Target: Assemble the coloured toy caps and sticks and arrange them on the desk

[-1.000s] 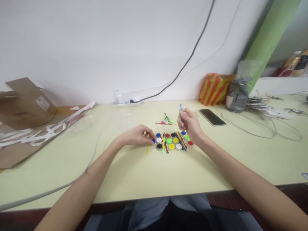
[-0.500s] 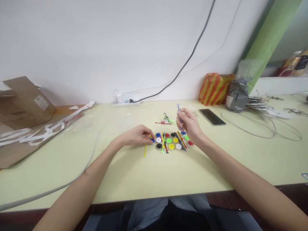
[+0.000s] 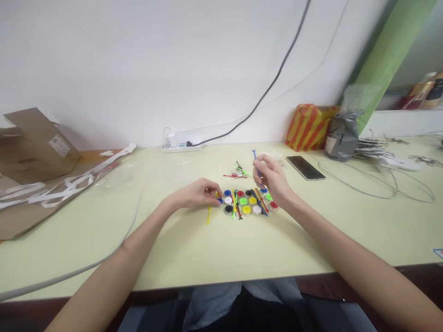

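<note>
My right hand [image 3: 270, 174] is closed on a thin blue plastic arrow [image 3: 254, 154], held nearly upright above the table. My left hand [image 3: 200, 192] pinches a round piece with a blue top [image 3: 220, 201] at the left end of the group; the fingertips hide part of it. Beside these fingers lies a yellow arrow [image 3: 208, 216]. Several round clear-based pieces with coloured tops, such as a black one [image 3: 229, 210] and a yellow one [image 3: 246, 210], stand close together. Among them lie bundles of coloured arrows [image 3: 260, 203].
Behind the group lies a loose pile of arrows [image 3: 238, 171]. A phone [image 3: 305, 168], a striped bag [image 3: 305, 127] and a grey bag [image 3: 342, 136] are at the right. On the left are a cardboard box [image 3: 38, 150] and a cable [image 3: 117, 249]. A power strip [image 3: 182, 147] sits by the wall.
The blue arrow in my right hand has tilted slightly, its upper end shifting a little left. My left hand stays at the blue-topped piece.
</note>
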{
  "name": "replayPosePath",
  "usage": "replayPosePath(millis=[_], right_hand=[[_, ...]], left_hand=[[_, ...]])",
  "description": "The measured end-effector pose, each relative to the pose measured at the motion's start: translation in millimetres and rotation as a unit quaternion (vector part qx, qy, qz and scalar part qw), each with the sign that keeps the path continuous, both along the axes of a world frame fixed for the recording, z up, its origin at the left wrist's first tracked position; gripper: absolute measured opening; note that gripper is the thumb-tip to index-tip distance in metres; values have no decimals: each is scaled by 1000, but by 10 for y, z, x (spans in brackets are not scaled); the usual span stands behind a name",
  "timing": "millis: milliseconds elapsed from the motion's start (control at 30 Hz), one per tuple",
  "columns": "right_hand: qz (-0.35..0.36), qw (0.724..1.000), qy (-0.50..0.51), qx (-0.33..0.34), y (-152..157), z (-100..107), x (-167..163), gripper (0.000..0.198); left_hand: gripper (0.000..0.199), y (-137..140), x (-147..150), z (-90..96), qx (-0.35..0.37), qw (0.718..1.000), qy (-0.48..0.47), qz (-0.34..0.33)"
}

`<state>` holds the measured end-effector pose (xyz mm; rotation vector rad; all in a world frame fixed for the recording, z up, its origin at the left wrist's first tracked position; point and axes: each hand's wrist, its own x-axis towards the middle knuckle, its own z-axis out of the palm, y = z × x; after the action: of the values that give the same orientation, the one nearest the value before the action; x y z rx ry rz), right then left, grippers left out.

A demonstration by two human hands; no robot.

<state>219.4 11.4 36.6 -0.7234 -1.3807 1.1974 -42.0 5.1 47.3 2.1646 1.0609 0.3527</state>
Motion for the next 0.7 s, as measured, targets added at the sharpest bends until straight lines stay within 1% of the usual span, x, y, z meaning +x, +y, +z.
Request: replayPosePath(millis=[100,167,233,367,433,700], right_hand=[[0,1000,0,4,-4,7,1,31],[-1,1000,-2,9,-10,12,-1,30],[-1,1000,-3,15,-17,17,-3,28],[3,1000,4,18,-26,24,-10,25],[3,1000,4,16,-28,29,-13,26],[6,1000,13,20,-20,40,-19,24]], left_hand=[[35,6,4,4,-2,1000,-10,-3],[36,19,-16,14,1,1000,-29,8],[35,36,-65,29,-2,999,-28,24],[37,75,-210,46,-61,997,53,14],[37,93,-260,33,-74,994,79,12],[41,107,-211,-38,-49,995,85,25]])
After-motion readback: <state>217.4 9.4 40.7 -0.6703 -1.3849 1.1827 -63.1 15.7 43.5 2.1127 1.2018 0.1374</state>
